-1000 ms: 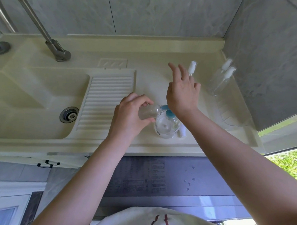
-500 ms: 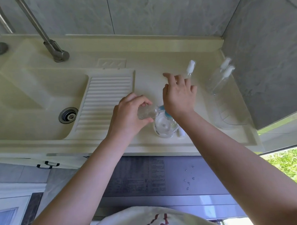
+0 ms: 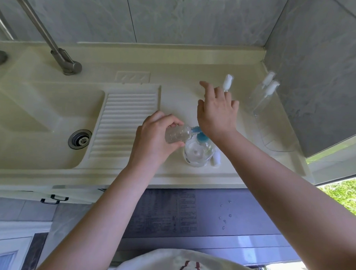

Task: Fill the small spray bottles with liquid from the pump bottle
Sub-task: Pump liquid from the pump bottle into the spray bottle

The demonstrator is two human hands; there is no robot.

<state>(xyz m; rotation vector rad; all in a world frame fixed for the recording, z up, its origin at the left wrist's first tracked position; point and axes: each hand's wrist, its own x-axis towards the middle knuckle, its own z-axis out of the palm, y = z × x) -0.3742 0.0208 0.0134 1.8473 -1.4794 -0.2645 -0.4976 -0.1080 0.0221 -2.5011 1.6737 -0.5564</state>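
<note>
Near the counter's front edge, left hand (image 3: 153, 138) grips bottle (image 3: 177, 134).

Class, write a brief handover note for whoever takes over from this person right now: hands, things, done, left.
Left hand grips an uncapped small bottle, tilted, mouth at the blue nozzle.
Right hand is open, palm on the pump bottle head.
A white spray cap lies beside the pump bottle.
Three capped spray bottles wait to the right.
Done: filling seems begun.
Left: finish, cap, fill any others still empty.
</note>
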